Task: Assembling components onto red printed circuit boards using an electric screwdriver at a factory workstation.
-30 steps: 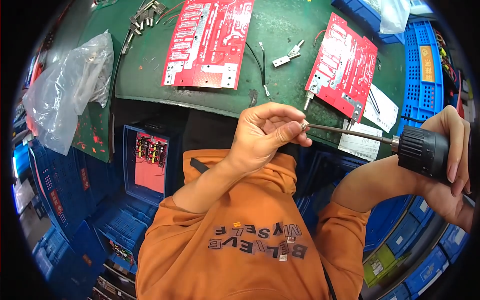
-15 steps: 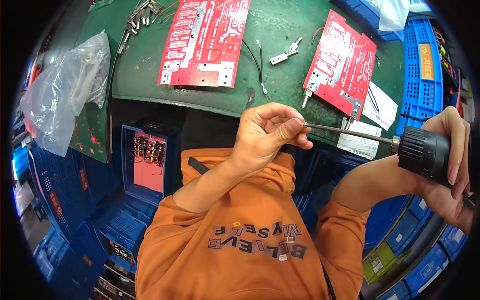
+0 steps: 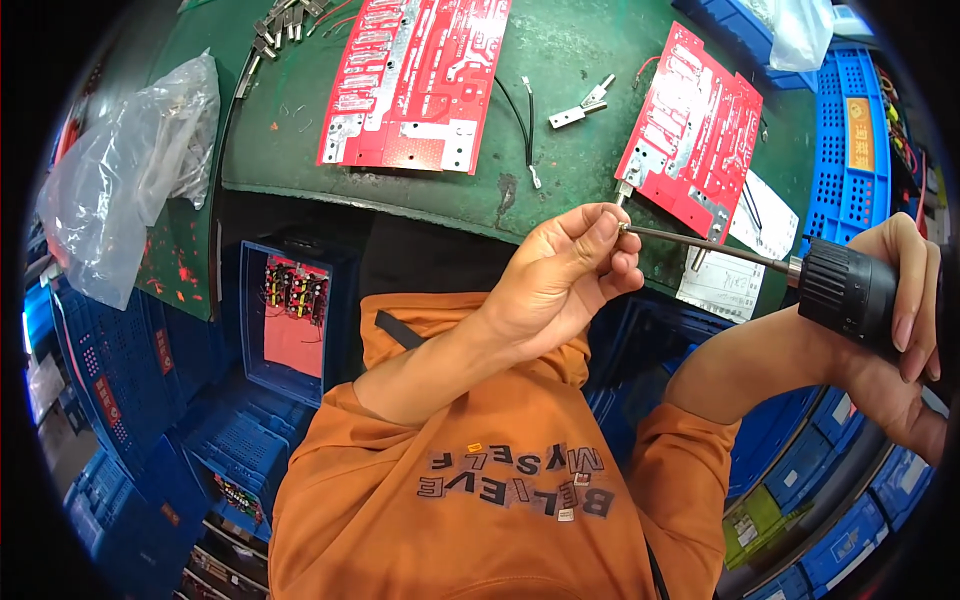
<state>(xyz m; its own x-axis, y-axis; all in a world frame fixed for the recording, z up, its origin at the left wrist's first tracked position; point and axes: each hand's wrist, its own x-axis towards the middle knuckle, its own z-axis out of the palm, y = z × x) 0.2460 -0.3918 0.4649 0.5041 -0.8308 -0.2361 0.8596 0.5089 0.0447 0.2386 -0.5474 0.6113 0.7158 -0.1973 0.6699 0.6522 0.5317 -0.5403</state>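
My right hand (image 3: 900, 310) is wrapped round a black power screwdriver (image 3: 845, 298), whose long thin bit points left. At the bit's tip my left hand (image 3: 565, 270) pinches a small metal screw (image 3: 624, 229) between thumb and fingers; the fingertips partly hide it. Just beyond, a red circuit board (image 3: 690, 130) lies tilted near the front edge of the green table (image 3: 420, 205), with metal terminals sticking out at its near side. To the left is a larger red circuit board (image 3: 415, 90). Between the boards are loose metal terminals (image 3: 583, 105) and a black wire lead (image 3: 528, 135).
A clear plastic bag (image 3: 125, 180) hangs over the table's left end. More metal terminals (image 3: 285, 22) are piled at the back left. White papers (image 3: 720, 285) lie under the right board. Blue crates (image 3: 845, 150) stand at the right, and a blue bin (image 3: 290, 320) with boards sits below.
My left hand has moved slightly right and nearer the right board, with the screw and bit tip moving along. The right hand still grips the screwdriver and has hardly moved.
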